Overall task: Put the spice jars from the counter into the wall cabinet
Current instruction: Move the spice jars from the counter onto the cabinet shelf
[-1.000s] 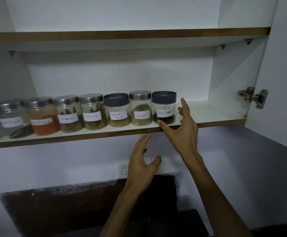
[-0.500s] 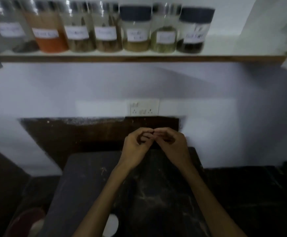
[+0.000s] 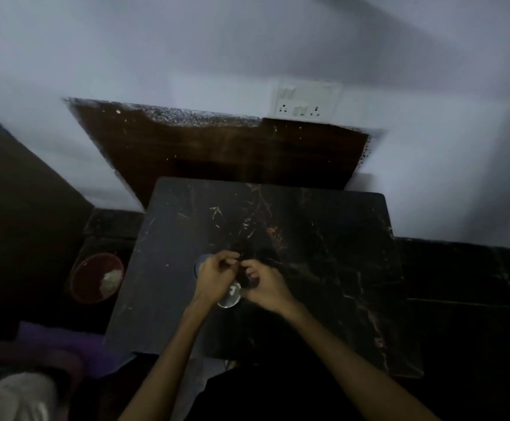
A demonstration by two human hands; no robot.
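Note:
My left hand [image 3: 217, 276] and my right hand [image 3: 264, 285] hover close together over the dark marble counter [image 3: 323, 253], fingers curled and fingertips nearly meeting. Under and between them is a clear spice jar [image 3: 230, 296], of which only a round glass patch shows. A blue-grey round lid [image 3: 199, 264] peeks out at the left of my left hand; I cannot tell whether it belongs to the same jar. Blur and darkness hide whether either hand grips the jar. The wall cabinet is out of view.
A white socket plate [image 3: 305, 101] sits on the wall above a dark brown panel [image 3: 223, 153]. A red bowl [image 3: 97, 278] with something pale in it lies low at the left of the counter. Purple cloth [image 3: 65, 344] lies at lower left.
My view has dropped from the cabinet shelf with its row of jars to the counter. Both hands came down from the shelf edge and now meet over a jar.

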